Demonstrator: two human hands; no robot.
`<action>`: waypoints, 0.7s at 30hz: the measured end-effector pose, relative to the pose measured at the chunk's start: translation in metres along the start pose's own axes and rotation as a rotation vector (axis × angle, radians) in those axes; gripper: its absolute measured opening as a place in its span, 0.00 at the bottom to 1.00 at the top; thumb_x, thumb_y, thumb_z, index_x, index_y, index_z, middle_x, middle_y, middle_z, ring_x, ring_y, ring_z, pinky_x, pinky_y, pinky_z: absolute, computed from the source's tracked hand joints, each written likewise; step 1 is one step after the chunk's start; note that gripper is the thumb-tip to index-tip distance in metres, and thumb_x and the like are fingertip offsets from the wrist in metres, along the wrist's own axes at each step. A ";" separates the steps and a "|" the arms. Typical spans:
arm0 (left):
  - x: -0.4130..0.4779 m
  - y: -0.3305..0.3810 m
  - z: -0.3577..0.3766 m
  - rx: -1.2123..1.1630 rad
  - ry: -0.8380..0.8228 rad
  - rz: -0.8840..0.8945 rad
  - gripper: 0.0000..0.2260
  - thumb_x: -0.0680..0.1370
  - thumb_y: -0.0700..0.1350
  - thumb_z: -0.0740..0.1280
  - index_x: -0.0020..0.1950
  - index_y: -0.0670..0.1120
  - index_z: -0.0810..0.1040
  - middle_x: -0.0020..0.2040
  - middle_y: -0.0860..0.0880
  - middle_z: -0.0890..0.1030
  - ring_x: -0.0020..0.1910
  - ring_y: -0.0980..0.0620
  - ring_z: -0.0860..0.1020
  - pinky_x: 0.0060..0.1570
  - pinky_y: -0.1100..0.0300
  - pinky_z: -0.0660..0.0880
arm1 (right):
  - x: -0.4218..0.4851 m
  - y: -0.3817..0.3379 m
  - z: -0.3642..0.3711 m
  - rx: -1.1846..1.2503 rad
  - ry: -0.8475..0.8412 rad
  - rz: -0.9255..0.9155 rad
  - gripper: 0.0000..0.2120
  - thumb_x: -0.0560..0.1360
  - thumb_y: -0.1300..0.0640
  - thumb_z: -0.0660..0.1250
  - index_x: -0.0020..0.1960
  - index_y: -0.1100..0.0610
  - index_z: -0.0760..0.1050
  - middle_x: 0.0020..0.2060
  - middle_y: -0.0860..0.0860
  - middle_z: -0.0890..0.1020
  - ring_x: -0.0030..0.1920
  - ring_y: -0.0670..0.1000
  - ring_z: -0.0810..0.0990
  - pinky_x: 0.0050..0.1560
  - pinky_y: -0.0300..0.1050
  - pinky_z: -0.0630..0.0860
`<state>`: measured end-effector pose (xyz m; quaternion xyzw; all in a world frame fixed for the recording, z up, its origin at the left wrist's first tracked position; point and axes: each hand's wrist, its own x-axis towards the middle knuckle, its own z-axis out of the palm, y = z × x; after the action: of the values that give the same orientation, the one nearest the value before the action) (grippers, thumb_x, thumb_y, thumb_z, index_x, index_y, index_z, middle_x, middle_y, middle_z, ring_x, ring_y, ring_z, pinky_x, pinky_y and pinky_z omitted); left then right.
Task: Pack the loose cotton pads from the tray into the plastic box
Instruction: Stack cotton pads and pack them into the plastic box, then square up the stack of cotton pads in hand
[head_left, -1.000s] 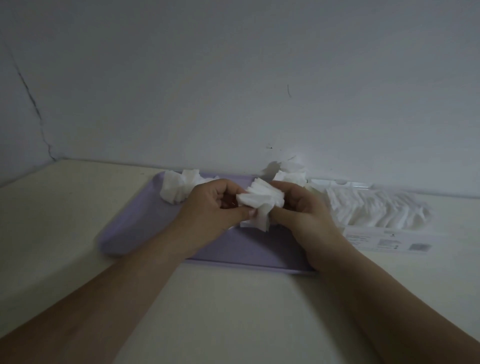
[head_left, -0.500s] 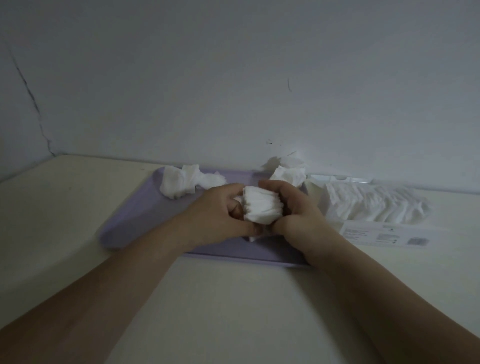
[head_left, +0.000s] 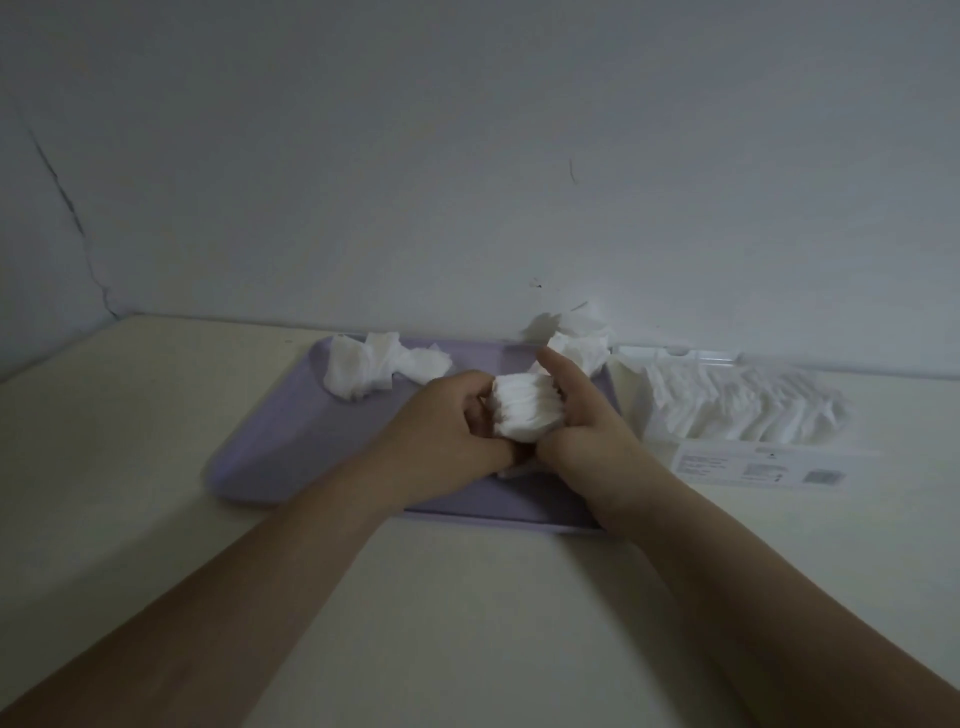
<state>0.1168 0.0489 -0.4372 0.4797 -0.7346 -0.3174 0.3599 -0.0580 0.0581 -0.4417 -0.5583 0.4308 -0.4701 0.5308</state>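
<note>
Together, the left hand (head_left: 447, 418) and right hand (head_left: 589, 434) grip a stack of cotton pads (head_left: 525, 410) above the purple tray (head_left: 291, 439), while the pad-filled plastic box (head_left: 740, 410) sits just right of it on the tabletop (head_left: 150, 415).

1. No word, brand or number can be read anywhere in view.
2. The plastic box (head_left: 631, 397) carries a white label (head_left: 727, 464) along its near side. Several small blocks of grey print stand on it, too small and blurred to make out.
3. Toward the right end of the box's label sits a dark square (head_left: 826, 476), perhaps a scan code; its pattern cannot be told.
</note>
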 end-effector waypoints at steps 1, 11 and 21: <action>0.002 0.003 0.000 0.027 0.037 0.037 0.13 0.64 0.50 0.79 0.44 0.50 0.80 0.36 0.48 0.78 0.31 0.60 0.72 0.34 0.57 0.70 | -0.001 -0.004 -0.001 0.012 0.039 0.000 0.43 0.68 0.76 0.62 0.79 0.51 0.61 0.61 0.49 0.75 0.57 0.54 0.81 0.49 0.55 0.85; 0.005 0.036 0.000 -0.277 0.083 0.012 0.17 0.67 0.53 0.77 0.55 0.53 0.83 0.45 0.50 0.87 0.40 0.52 0.82 0.42 0.51 0.81 | -0.005 -0.048 -0.027 0.109 -0.048 -0.003 0.24 0.64 0.71 0.66 0.60 0.68 0.79 0.54 0.68 0.84 0.53 0.65 0.85 0.52 0.54 0.82; 0.028 0.092 0.051 -0.429 -0.083 -0.137 0.11 0.83 0.50 0.67 0.54 0.43 0.82 0.41 0.52 0.82 0.37 0.51 0.80 0.28 0.59 0.66 | -0.050 -0.088 -0.107 -0.128 0.202 0.068 0.18 0.74 0.54 0.75 0.55 0.68 0.81 0.43 0.57 0.86 0.48 0.57 0.85 0.50 0.52 0.81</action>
<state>0.0221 0.0604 -0.3837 0.4275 -0.6303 -0.5092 0.4009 -0.1744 0.0924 -0.3580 -0.5259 0.5298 -0.4773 0.4637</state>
